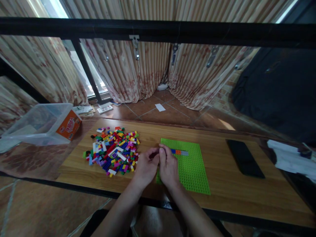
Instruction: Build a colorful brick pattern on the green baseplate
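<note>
Left hand (pixel 146 166) meets right hand (pixel 169 167) at baseplate (pixel 194 174)

At frame left, white characters on the orange label (pixel 69 125) of a bin (pixel 46 139) and dark lettering on a flat white item (pixel 105 109) are illegible.

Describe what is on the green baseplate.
A short row of blue, orange and grey bricks lies toward the far edge of the green baseplate. The right hand hides part of its left side, so whether more bricks sit there cannot be seen.
</note>
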A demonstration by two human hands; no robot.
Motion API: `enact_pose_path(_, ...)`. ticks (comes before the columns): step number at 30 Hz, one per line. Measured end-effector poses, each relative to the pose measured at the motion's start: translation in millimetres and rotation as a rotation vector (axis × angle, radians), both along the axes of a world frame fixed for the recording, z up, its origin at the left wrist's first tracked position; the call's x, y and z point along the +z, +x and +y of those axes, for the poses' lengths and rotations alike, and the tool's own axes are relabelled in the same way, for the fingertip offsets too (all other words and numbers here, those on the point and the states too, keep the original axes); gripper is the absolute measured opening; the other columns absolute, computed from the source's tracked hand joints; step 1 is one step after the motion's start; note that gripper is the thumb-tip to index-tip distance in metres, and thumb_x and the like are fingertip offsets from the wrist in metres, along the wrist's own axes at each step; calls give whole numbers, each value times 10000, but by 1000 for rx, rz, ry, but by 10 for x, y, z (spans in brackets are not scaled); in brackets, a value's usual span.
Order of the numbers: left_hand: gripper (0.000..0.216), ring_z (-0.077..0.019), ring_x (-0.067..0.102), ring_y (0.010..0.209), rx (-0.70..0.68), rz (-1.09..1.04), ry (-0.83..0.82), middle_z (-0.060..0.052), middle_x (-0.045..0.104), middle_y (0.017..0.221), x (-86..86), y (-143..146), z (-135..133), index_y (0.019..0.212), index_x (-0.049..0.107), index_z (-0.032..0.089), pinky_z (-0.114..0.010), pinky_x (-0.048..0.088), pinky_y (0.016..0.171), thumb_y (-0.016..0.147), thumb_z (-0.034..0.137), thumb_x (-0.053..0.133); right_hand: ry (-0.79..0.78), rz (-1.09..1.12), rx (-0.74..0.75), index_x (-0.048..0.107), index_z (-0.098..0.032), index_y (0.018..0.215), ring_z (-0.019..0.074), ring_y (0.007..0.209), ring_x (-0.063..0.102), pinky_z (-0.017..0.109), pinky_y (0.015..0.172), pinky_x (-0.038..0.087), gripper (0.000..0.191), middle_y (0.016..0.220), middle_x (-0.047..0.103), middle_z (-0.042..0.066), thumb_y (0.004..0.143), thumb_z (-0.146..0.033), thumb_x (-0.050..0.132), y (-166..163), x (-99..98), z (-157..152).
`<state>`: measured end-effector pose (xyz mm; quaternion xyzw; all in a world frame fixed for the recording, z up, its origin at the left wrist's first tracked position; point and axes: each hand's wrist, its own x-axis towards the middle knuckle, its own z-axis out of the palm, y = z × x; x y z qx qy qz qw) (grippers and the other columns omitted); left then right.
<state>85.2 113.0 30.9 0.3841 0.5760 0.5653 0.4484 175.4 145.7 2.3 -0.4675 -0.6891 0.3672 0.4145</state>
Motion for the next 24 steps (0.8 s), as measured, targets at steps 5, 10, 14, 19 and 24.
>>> enact_pose_path(5, 266, -204, 679, 861, 39, 178, 8, -75, 752, 923, -74, 66, 20, 954, 739, 143, -302, 520, 812, 786, 126, 534, 41, -57, -21, 609, -176, 975, 194, 769, 664, 312, 702, 487, 439, 848, 696, 80, 999, -415, 242, 12, -35, 40)
enact_pose_path(10, 244, -196, 678, 839, 46, 165, 14, -57, 753, 892, -64, 26, 6, 920, 748, 157, -289, 514, 808, 782, 128, 550, 74, -89, -38, 600, -197, 943, 188, 758, 647, 305, 694, 468, 415, 826, 685, 65, 1003, -393, 239, 2, -22, 42)
enact_pose_path(14, 204, -194, 668, 799, 46, 136, 5, -42, 749, 842, -22, -7, -15, 874, 761, 171, -282, 510, 781, 778, 161, 582, 77, -67, -37, 597, -209, 934, 185, 781, 646, 306, 723, 474, 400, 845, 684, 58, 1005, -377, 241, -26, -20, 22)
enact_pose_path(19, 198, -188, 656, 778, 60, 107, -10, -44, 743, 822, -16, -24, -35, 869, 764, 163, -279, 503, 778, 765, 169, 597, 85, -48, -48, 601, -210, 936, 180, 779, 642, 296, 715, 475, 388, 850, 676, 57, 1004, -365, 252, -38, -55, 0)
enact_pose_path(24, 198, -178, 642, 766, 55, -26, -35, -52, 730, 814, -23, -20, -53, 874, 753, 145, -272, 505, 735, 767, 189, 592, 63, -8, -59, 597, -197, 920, 180, 765, 638, 291, 694, 472, 391, 830, 676, 58, 1004, -356, 251, -37, -40, -11)
